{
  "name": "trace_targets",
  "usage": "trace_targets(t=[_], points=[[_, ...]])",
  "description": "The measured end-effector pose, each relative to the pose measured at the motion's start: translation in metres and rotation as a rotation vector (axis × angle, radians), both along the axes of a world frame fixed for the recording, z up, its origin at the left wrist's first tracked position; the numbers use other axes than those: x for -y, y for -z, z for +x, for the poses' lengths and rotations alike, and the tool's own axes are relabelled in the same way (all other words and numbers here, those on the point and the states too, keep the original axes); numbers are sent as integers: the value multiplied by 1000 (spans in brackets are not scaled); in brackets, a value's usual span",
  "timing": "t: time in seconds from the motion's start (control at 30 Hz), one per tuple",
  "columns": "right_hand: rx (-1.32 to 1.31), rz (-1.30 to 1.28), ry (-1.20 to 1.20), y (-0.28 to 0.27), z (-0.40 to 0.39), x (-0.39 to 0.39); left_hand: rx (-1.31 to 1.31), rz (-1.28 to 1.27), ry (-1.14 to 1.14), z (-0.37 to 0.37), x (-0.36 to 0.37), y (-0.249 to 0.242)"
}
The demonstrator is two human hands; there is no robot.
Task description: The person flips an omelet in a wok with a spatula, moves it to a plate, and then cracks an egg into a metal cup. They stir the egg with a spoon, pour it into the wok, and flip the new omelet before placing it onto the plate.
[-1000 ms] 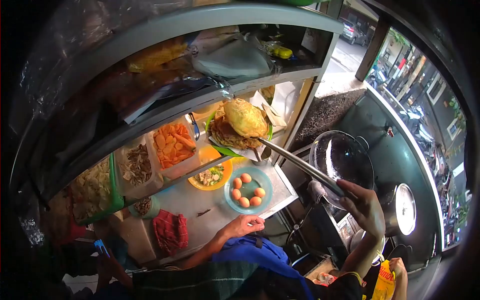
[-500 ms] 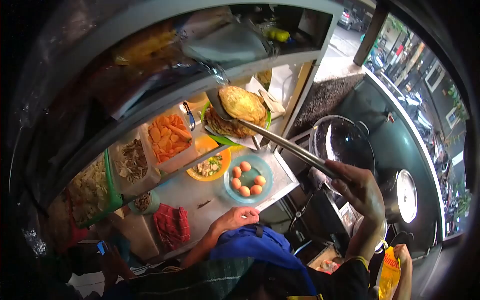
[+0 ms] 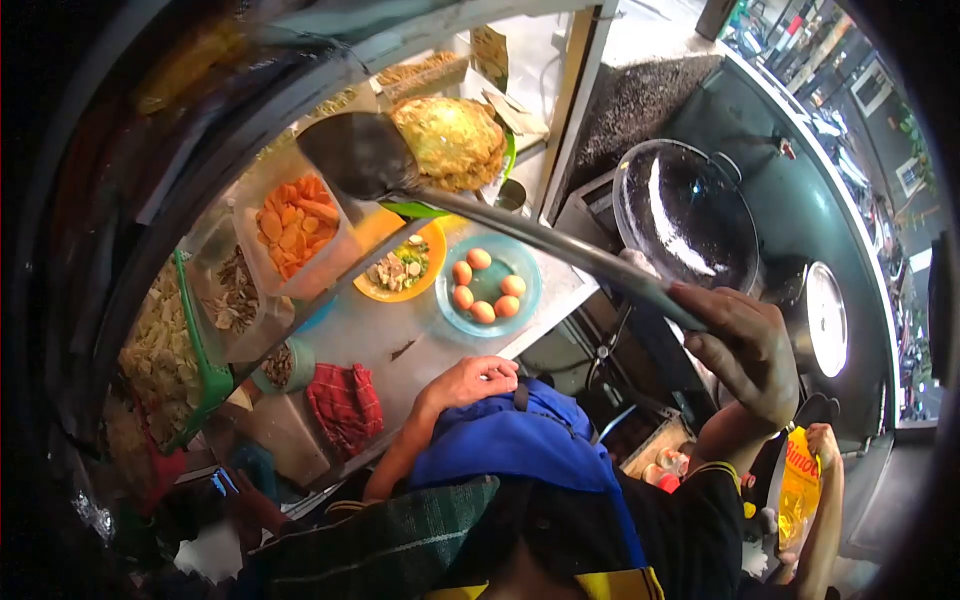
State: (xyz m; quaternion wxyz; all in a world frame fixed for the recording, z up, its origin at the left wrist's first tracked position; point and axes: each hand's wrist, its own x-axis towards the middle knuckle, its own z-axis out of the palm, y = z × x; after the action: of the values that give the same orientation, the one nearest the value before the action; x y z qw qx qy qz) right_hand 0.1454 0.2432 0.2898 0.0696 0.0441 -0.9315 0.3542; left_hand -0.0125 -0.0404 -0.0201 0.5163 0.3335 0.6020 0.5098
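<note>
Right hand (image 3: 745, 350) has its grip clamped around the handle end of a long metal spatula (image 3: 520, 235); the shaft runs up and left from the fist, and the dark blade (image 3: 358, 155) sits far from the grip, just beside the fried omelette (image 3: 450, 140) and seemingly bare, though the blade's far edge may touch the food, hard to tell at this angle. Omelette rests on a green plate (image 3: 420, 209) on the cart shelf, well apart from the hand. Left hand (image 3: 470, 382) lies on the steel desk (image 3: 400, 340), fingers loosely curled, grip empty, near the blue bowl of eggs (image 3: 487, 285) but not touching it. Orange plate with food bits (image 3: 400, 270) sits just left of the eggs. Red checked cloth (image 3: 345, 405) lies on the desk left of the left hand. Tub of orange crackers (image 3: 293, 225) stands on the shelf. Black wok (image 3: 690, 215) sits right of the spatula shaft, steel lid (image 3: 825, 320) beyond it. Yellow oil pouch (image 3: 798, 485) at lower right, held by another hand.
</note>
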Motion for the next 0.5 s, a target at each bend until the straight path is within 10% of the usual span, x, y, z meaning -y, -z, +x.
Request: trace_targets(t=[0.5], points=[[62,-162,865,61,182,11,-160,-128,264,1,-67,40]])
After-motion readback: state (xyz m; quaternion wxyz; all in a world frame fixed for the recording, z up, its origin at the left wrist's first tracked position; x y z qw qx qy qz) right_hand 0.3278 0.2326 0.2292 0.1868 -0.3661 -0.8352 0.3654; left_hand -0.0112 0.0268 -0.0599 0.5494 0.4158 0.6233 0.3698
